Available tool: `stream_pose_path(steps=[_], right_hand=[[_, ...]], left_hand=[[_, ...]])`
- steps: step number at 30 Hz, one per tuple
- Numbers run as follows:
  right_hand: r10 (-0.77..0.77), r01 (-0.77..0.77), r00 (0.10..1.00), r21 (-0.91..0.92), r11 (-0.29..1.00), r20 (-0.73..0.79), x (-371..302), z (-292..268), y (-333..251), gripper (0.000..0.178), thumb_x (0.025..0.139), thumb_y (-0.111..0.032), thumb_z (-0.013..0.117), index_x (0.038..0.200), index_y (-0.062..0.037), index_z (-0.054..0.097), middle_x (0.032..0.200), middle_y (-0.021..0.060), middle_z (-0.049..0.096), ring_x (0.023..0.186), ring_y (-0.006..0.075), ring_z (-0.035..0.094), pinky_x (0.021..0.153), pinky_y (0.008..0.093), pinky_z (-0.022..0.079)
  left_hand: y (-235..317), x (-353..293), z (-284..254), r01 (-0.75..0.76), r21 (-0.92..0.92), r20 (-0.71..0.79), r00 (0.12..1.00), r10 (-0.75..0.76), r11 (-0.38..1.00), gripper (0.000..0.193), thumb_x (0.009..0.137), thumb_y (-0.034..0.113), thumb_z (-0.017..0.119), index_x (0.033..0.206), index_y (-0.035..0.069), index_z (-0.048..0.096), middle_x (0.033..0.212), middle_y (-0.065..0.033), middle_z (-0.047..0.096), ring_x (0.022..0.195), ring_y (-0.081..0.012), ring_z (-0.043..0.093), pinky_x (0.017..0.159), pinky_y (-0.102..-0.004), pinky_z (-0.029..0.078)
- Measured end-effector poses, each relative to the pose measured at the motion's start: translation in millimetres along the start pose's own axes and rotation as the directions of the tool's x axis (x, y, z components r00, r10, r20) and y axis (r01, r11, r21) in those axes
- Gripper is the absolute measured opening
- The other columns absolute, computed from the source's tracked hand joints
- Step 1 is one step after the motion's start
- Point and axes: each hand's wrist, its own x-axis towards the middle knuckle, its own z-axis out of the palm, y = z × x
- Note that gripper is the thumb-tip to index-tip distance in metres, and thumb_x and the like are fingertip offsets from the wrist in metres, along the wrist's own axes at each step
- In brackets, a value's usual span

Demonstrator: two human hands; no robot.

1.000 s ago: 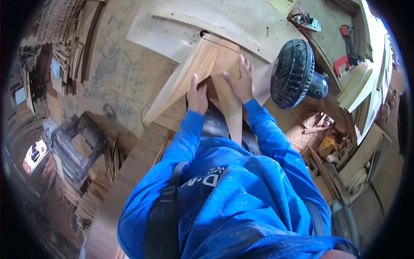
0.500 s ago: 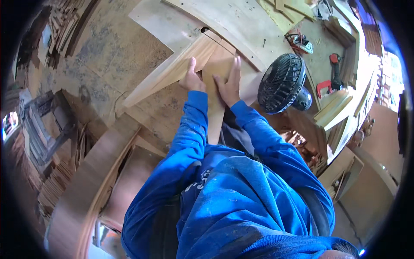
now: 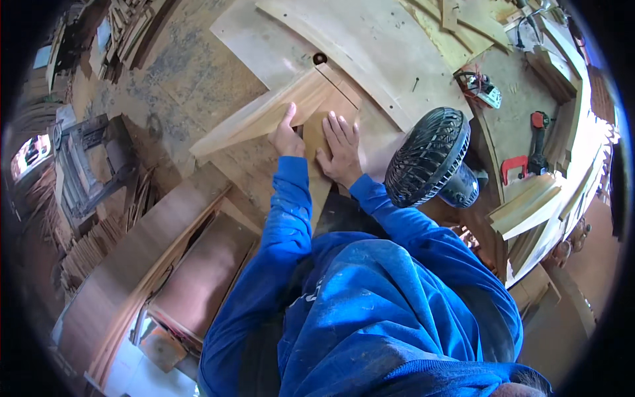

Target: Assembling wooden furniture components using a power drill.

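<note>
Two pale wooden boards meet at an angle on the work surface, their upper ends close to a narrow cross piece (image 3: 342,85). My left hand (image 3: 288,140) grips the inner edge of the left board (image 3: 246,126), thumb on top and the other fingers mostly hidden. Flat on the right board (image 3: 319,126) lies my right hand (image 3: 342,149), its fingers stretched out toward the joint. That board runs back toward my body. A black fan (image 3: 428,159) stands just right of my right forearm.
Beyond the joint, a long pale strip (image 3: 357,83) crosses a light sheet (image 3: 254,49). At right are a red clamp (image 3: 514,169), a red-and-black power tool (image 3: 539,142), another tool (image 3: 481,89) and stacked wood (image 3: 528,205). A curved panel (image 3: 142,245) stands at lower left.
My right hand has shifted from the right board's outer edge to lie flat across its top. My left hand stays at the left board's inner edge. The whole view has shifted slightly.
</note>
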Motion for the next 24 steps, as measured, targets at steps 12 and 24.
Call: stream_pose_path(steps=[12, 24], right_hand=[[-0.003, -0.007, 0.987, -0.057, 0.998, -0.158, 44, 0, -1, 0.064, 0.091, -0.031, 0.07, 0.145, -0.0005, 0.054, 0.158, 0.0201, 0.044, 0.147, 0.0419, 0.034, 0.122, 0.0561, 0.023], [0.02, -0.023, 0.985, -0.014, 1.0, -0.174, 43, 2, 1, 0.066, 0.087, -0.035, 0.076, 0.14, -0.0002, 0.059, 0.154, 0.0202, 0.05, 0.145, 0.0422, 0.039, 0.123, 0.0565, 0.024]], left_hand=[[-4, 3, 9, -0.118, 0.033, 0.022, 0.993, 0.118, 0.992, 0.045, 0.09, 0.01, 0.081, 0.128, -0.004, 0.064, 0.124, -0.0107, 0.069, 0.105, -0.0241, 0.069, 0.091, -0.0383, 0.059], [-6, 4, 6, -0.064, -0.004, -0.014, 0.998, 0.064, 0.998, 0.047, 0.084, 0.002, 0.083, 0.125, -0.012, 0.064, 0.125, -0.0174, 0.068, 0.104, -0.0276, 0.069, 0.091, -0.0408, 0.059]])
